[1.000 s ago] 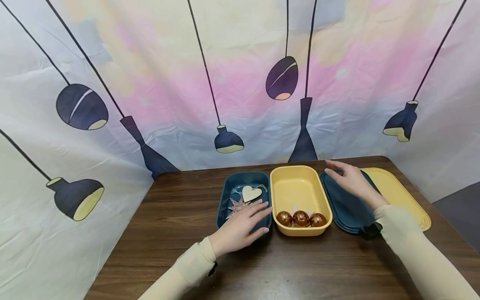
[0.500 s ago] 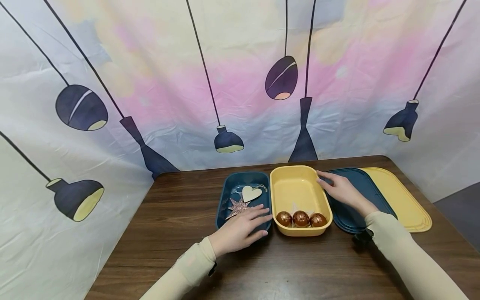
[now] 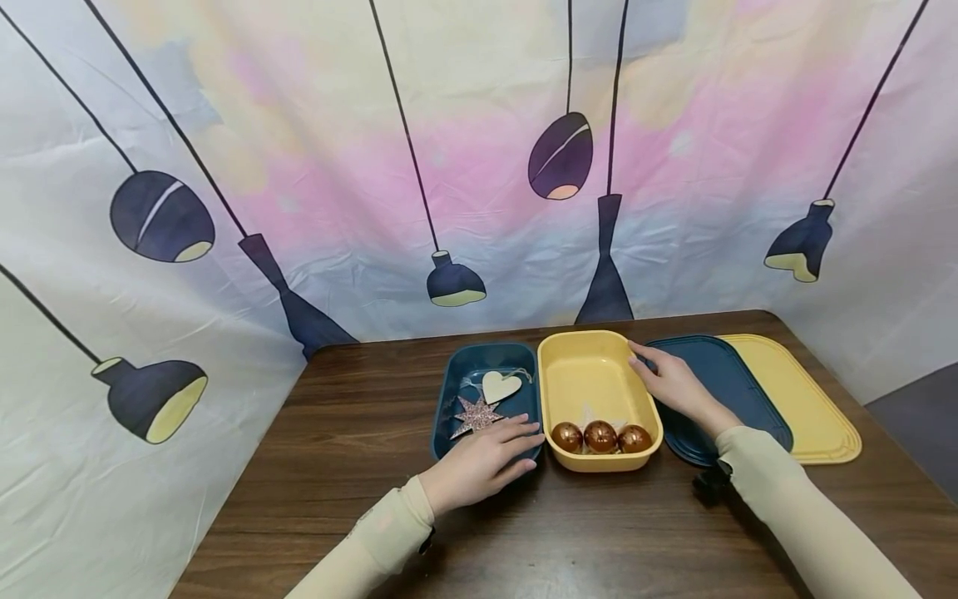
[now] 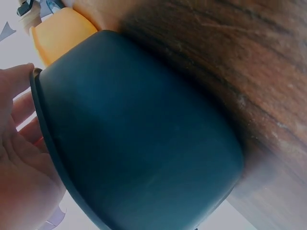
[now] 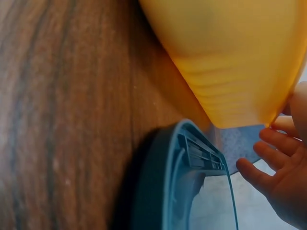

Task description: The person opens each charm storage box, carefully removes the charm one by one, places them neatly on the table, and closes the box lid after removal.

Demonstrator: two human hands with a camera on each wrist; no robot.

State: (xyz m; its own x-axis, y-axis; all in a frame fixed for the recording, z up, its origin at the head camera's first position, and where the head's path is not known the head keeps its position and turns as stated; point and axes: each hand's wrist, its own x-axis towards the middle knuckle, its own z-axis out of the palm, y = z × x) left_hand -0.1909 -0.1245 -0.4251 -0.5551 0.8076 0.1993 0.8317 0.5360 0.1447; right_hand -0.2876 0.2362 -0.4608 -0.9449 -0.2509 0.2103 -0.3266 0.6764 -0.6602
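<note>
My left hand [image 3: 479,466] lies over the near right corner of a dark blue plastic box [image 3: 443,408], fingers nearly straight, thumb near its rim in the left wrist view. Inside that box are a glittery pink star ornament [image 3: 475,416] and a cream heart ornament [image 3: 500,386] on a string. My right hand [image 3: 679,389] touches the right rim of a yellow box [image 3: 595,383] with extended fingertips. Three shiny brown balls [image 3: 600,436] sit in a row at its near end; a pale, clear shape behind them is hard to make out.
Right of the yellow box lies a dark blue lid [image 3: 722,374], overlapping a yellow lid [image 3: 812,408] farther right. All of it rests on a brown wooden table [image 3: 359,416]. A cloth printed with hanging lamps [image 3: 456,279] covers the wall behind.
My right hand has moved left and down from above the blue lid to the yellow box's right rim. The left hand has barely moved; boxes and ornaments stay put.
</note>
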